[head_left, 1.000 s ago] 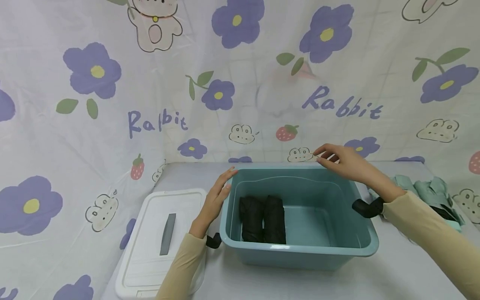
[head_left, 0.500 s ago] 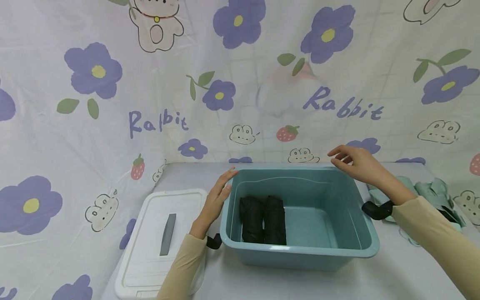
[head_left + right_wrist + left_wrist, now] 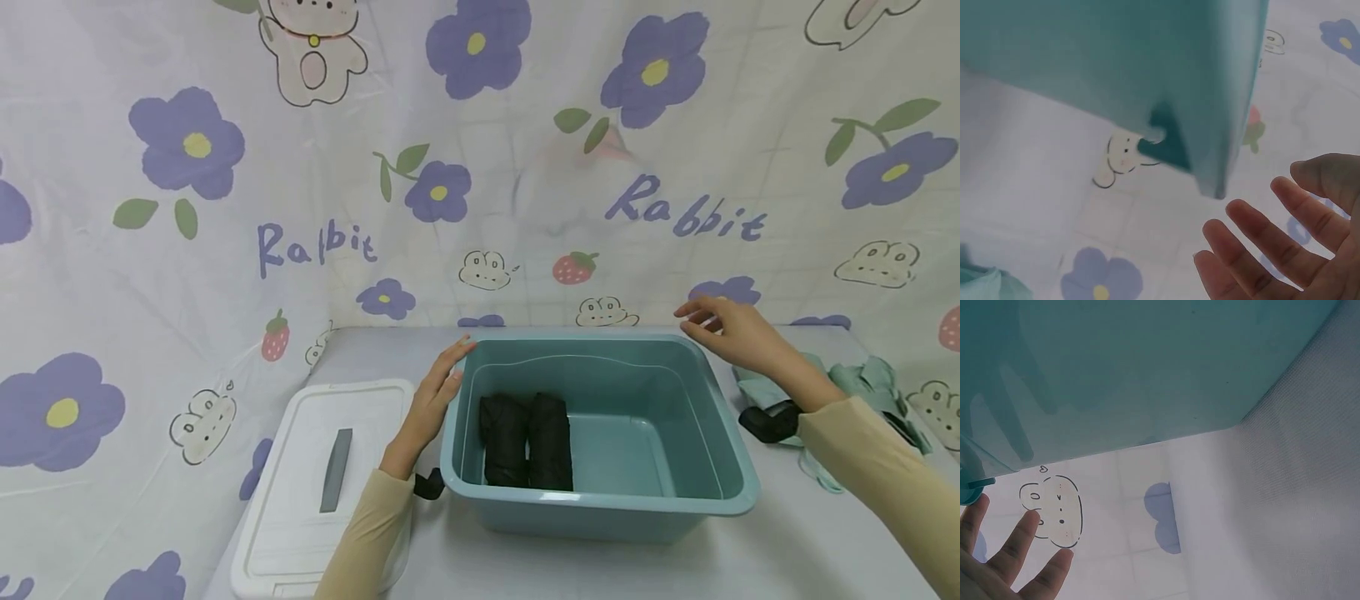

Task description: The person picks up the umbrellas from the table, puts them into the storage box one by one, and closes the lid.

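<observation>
A teal plastic storage bin (image 3: 600,502) stands lidless on the table. Inside it, at the left end, two black rolled fabric bundles, one on the left (image 3: 506,442) and one on the right (image 3: 550,442), lie side by side. My left hand (image 3: 431,396) rests along the bin's left rim, its fingers extended toward the back corner. In the left wrist view its fingers (image 3: 1013,547) spread below the bin's outer wall (image 3: 1147,369). Just past the back right corner hovers my right hand (image 3: 738,333), fingers loosely bent and holding nothing. The right wrist view shows that hand beside the bin's edge.
To the left of the bin lies a white lid (image 3: 296,508) with a grey handle (image 3: 336,471). A pile of pale green fabric (image 3: 870,387) sits on the table at the right, partly behind my right forearm. A flower-and-rabbit printed curtain (image 3: 525,150) hangs behind the table.
My right hand has moved right, from over the bin's back rim to past its back right corner. The left hand, bin and black rolls stay as they were.
</observation>
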Action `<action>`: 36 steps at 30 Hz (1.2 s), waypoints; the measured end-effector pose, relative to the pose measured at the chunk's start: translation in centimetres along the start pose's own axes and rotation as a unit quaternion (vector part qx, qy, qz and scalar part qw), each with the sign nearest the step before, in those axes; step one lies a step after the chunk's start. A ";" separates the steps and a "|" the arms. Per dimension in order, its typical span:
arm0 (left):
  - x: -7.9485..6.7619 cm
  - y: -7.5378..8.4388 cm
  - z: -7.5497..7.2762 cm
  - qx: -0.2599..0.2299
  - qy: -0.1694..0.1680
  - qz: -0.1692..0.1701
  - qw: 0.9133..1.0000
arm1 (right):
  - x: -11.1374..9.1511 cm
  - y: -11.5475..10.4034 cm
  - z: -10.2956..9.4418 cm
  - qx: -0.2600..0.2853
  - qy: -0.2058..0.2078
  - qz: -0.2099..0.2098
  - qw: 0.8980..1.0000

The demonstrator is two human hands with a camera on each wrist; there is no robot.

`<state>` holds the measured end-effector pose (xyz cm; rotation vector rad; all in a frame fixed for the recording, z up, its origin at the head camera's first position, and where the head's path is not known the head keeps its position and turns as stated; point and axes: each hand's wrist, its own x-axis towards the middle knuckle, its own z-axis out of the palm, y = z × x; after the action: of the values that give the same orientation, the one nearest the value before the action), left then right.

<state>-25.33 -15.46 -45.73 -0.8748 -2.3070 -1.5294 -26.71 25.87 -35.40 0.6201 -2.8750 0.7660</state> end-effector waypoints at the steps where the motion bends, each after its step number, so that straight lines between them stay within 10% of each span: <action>1: 0.0 0.0 0.0 0.000 0.000 0.000 1.000 | 0.0 0.2 0.0 -0.001 0.000 0.001 1.000; 36: 0.0 0.0 0.0 0.000 0.002 -0.002 1.000 | -2.3 7.0 2.5 -0.109 -0.077 0.080 0.988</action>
<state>-25.31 -15.44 -45.70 -0.8683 -2.3073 -1.5322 -27.49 30.96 -41.25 0.4449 -3.1217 0.4275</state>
